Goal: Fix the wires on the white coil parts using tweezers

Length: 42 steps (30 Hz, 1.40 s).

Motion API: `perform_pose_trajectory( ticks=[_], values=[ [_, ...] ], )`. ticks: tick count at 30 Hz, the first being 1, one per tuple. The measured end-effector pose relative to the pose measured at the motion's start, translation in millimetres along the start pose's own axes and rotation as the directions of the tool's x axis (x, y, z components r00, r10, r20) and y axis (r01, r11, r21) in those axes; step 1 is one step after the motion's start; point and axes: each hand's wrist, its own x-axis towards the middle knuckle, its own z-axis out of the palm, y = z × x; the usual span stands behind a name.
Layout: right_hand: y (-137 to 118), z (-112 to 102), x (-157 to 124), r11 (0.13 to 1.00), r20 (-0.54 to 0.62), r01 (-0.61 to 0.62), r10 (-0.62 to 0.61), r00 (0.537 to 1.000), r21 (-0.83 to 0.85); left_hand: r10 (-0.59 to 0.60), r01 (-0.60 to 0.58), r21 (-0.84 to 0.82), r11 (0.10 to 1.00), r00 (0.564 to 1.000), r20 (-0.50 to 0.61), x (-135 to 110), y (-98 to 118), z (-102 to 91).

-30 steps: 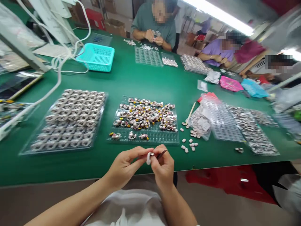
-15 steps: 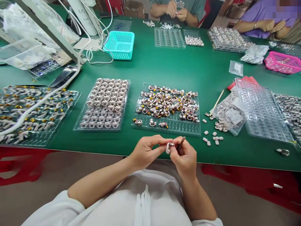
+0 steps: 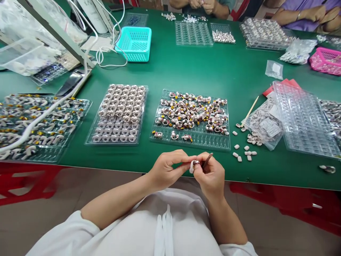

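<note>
Shows plain green across the bench [image 3: 183, 69], off-white with silver on the small part [image 3: 192, 167], dark brown on the tool [image 3: 207, 160]. Mixes off-white, yellow and dark red among the loose parts [image 3: 186, 114]. Repeats pale beige in gridded rows of rings [image 3: 123, 104]. Turns latticed turquoise on the left basket [image 3: 136, 55], bright pink on the right basket [image 3: 324, 64].

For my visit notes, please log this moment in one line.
left hand: white curved piece | right hand: same piece, dark slim tool | beyond: parts tray
</note>
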Motion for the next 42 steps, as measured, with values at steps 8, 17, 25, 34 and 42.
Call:
perform_pose_trajectory(
  ticks=[8,17,25,34,42],
  values=[
    [-1.3,-2.9,4.3,0.999,0.034,-0.042,0.043,0.999,-0.005,-0.006,0.006,-0.002,1.000,1.000,-0.003,0.0,-1.7,0.5],
    [2.3,-7.3,6.4,0.990,0.077,-0.130,0.127,0.989,0.044,-0.372,0.359,-0.206,0.911,0.928,-0.027,-1.8,-3.4,3.0],
    [2.6,-6.1,7.1,0.991,0.068,-0.137,0.135,0.988,0.014,-0.362,0.347,-0.222,0.911,0.932,-0.031,-2.9,-4.7,2.8],
    [2.3,-1.6,6.3,0.996,0.040,-0.077,0.079,0.996,-0.040,-0.227,0.219,-0.175,0.960,0.973,-0.031,-1.9,-11.5,1.5],
    [3.9,0.5,7.2,0.995,0.029,-0.026,0.029,0.999,-0.097,-0.165,0.162,-0.175,0.971,0.986,-0.004,-0.1,-13.7,-0.4]
  ],
)
